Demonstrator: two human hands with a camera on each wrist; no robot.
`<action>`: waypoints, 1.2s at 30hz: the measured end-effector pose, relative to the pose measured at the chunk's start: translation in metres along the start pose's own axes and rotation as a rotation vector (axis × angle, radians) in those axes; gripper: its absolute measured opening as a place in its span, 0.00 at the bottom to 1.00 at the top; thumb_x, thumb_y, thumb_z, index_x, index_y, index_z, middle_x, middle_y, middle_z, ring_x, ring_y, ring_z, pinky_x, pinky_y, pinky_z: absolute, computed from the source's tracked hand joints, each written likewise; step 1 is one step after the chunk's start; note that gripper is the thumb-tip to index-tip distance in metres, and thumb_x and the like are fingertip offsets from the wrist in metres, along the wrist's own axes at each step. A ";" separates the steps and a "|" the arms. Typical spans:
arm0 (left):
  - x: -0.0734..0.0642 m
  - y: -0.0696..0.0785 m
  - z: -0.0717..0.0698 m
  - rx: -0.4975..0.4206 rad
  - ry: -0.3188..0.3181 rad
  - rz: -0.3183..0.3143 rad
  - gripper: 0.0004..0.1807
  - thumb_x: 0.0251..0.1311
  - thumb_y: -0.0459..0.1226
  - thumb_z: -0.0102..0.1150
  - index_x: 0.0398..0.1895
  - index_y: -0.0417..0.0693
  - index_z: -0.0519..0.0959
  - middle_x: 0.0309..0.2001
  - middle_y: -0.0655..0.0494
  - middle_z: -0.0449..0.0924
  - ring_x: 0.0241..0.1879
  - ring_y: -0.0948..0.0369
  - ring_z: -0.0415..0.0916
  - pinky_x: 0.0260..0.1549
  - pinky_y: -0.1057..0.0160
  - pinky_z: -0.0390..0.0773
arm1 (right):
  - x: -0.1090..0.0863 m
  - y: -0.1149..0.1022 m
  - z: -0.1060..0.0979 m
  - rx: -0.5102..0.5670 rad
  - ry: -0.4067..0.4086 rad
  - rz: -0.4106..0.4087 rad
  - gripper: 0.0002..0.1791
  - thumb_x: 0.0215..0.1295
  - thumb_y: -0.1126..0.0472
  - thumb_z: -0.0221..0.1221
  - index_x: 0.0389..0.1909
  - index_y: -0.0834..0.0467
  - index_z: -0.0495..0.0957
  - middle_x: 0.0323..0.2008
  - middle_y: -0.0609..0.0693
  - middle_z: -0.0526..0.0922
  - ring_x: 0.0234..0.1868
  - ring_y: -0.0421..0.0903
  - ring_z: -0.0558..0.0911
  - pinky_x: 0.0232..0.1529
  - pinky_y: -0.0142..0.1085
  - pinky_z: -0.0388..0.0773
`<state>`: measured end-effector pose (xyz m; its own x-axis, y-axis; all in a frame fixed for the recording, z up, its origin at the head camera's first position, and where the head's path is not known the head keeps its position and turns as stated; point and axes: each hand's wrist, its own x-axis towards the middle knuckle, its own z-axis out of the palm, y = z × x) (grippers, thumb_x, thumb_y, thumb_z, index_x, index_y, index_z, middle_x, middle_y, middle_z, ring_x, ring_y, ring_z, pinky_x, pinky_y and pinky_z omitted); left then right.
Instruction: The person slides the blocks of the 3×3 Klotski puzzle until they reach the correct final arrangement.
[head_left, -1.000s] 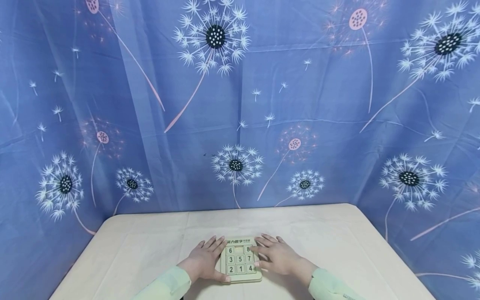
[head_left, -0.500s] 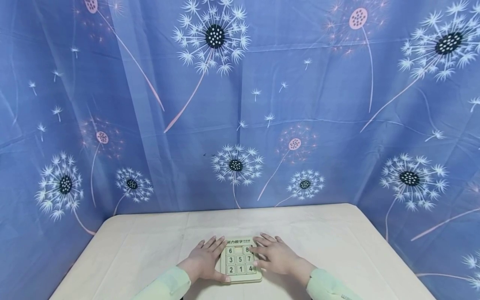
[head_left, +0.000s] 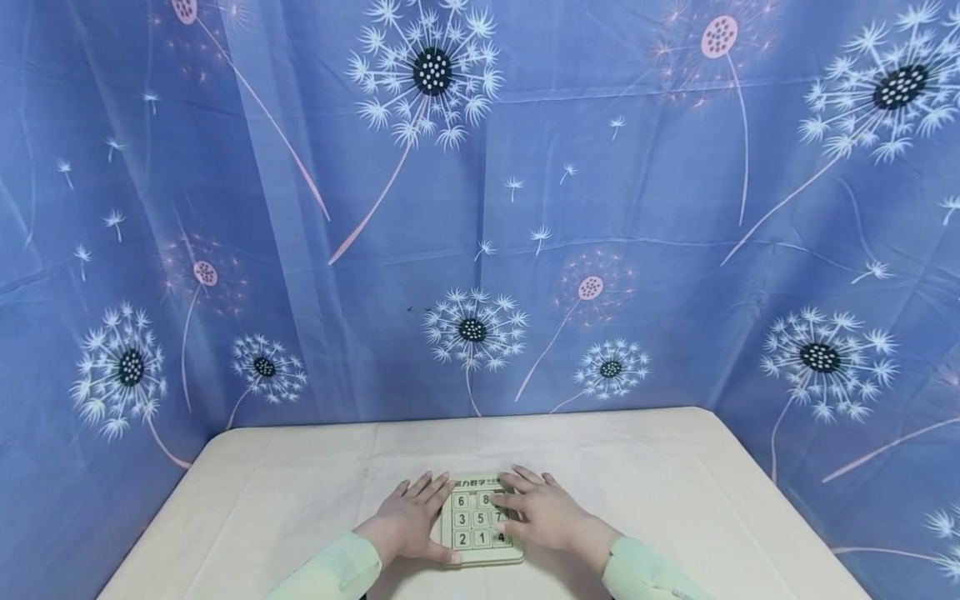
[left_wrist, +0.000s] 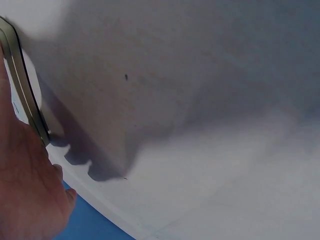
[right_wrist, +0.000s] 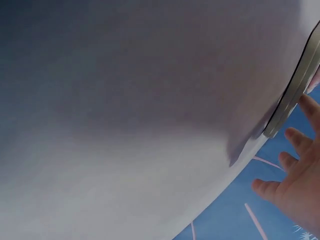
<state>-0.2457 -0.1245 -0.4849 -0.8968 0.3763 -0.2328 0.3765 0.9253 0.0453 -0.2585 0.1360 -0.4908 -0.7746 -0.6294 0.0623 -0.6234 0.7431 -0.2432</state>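
A pale green number sliding puzzle (head_left: 487, 561) lies flat on the table in the head view, with black-numbered square tiles in its frame. My left hand (head_left: 405, 521) rests along its left side, fingers stretched toward the top corner and thumb on the lower left corner. Over the right side spreads my right hand (head_left: 551, 517), its index finger touching the 8 tile (head_left: 483, 500) in the top row. That tile sits partway between the middle and right columns. Its fingers partly cover the 7 and 4 tiles. Both wrist views catch only the puzzle's side edge (left_wrist: 29, 90).
A cream-covered table (head_left: 300, 467) with rounded far corners extends around the puzzle. Blue cloth (head_left: 375, 350) printed with dandelions hangs behind it and at both sides. Light green sleeves (head_left: 330, 571) cover the forearms.
The 8 tile has slid left from the top right cell, and my right hand has shifted left along with it. My left hand and the puzzle frame have stayed put.
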 end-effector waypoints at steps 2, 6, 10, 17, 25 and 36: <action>0.000 0.000 0.000 0.000 0.000 -0.001 0.61 0.49 0.75 0.63 0.81 0.54 0.57 0.83 0.58 0.54 0.82 0.52 0.53 0.81 0.46 0.56 | 0.001 -0.001 0.000 0.001 0.003 -0.004 0.29 0.71 0.36 0.56 0.65 0.47 0.79 0.74 0.56 0.72 0.76 0.64 0.67 0.69 0.74 0.65; -0.001 0.001 -0.001 -0.005 -0.003 -0.003 0.62 0.49 0.75 0.63 0.81 0.53 0.57 0.83 0.58 0.54 0.82 0.52 0.53 0.82 0.46 0.56 | 0.003 -0.002 0.001 -0.009 -0.004 -0.003 0.29 0.71 0.36 0.56 0.66 0.47 0.79 0.74 0.56 0.72 0.77 0.64 0.67 0.69 0.73 0.66; -0.001 0.001 -0.002 -0.012 -0.010 -0.003 0.62 0.49 0.74 0.63 0.81 0.53 0.57 0.83 0.58 0.54 0.82 0.52 0.53 0.82 0.46 0.56 | 0.004 -0.002 0.003 -0.012 -0.021 0.008 0.29 0.71 0.36 0.56 0.67 0.46 0.78 0.75 0.55 0.71 0.78 0.62 0.65 0.71 0.72 0.65; -0.002 0.001 -0.004 -0.030 -0.020 0.001 0.61 0.50 0.73 0.64 0.81 0.53 0.56 0.83 0.58 0.54 0.82 0.52 0.52 0.82 0.46 0.56 | 0.006 -0.004 0.004 -0.001 -0.034 0.015 0.30 0.71 0.35 0.56 0.67 0.46 0.78 0.75 0.54 0.71 0.79 0.62 0.64 0.72 0.71 0.64; -0.002 0.001 -0.003 -0.028 -0.018 0.001 0.61 0.50 0.74 0.64 0.81 0.53 0.57 0.83 0.58 0.54 0.82 0.52 0.53 0.82 0.45 0.56 | 0.006 -0.007 0.002 -0.001 -0.024 0.008 0.30 0.70 0.35 0.57 0.66 0.46 0.79 0.74 0.54 0.72 0.77 0.62 0.66 0.70 0.72 0.66; -0.001 0.001 -0.003 -0.038 -0.024 -0.007 0.61 0.49 0.73 0.64 0.81 0.53 0.57 0.83 0.58 0.54 0.82 0.52 0.52 0.82 0.45 0.55 | 0.009 -0.011 0.002 -0.014 -0.023 0.009 0.30 0.70 0.36 0.58 0.66 0.47 0.79 0.74 0.53 0.72 0.78 0.61 0.66 0.72 0.70 0.66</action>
<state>-0.2452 -0.1240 -0.4812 -0.8933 0.3691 -0.2564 0.3609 0.9292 0.0800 -0.2590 0.1218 -0.4896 -0.7777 -0.6275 0.0375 -0.6178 0.7520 -0.2297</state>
